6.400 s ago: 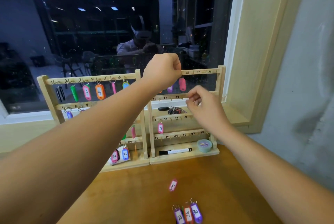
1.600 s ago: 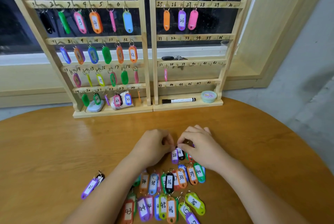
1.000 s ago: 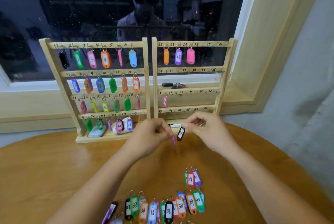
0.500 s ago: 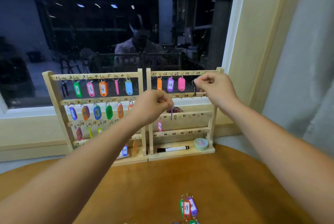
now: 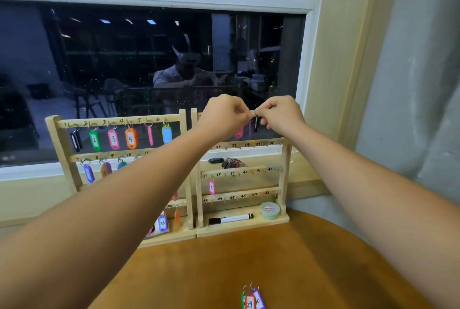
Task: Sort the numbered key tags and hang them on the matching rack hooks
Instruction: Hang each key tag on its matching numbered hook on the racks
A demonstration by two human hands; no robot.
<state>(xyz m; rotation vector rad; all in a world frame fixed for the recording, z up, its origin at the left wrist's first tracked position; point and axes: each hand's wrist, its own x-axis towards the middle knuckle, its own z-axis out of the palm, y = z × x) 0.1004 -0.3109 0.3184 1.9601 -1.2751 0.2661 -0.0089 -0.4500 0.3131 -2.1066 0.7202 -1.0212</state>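
I read the worktop (image 5: 298,271) as round, orange-brown wood, its curved edge showing on the right | far edge: I see the left rack (image 5: 62,149) and right rack (image 5: 249,227), pale wood, upright, bases touching side by side | near edge: a small bunch of key tags (image 5: 251,300) lies flat (green, red marked 29, purple), well apart from both racks

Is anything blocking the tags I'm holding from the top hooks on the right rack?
Nothing visible does. The left hand and right hand pinch the purple tag and black tag by their rings at the top of the rack. The pink tag hangs just left. The hooks are hidden behind the fingers.
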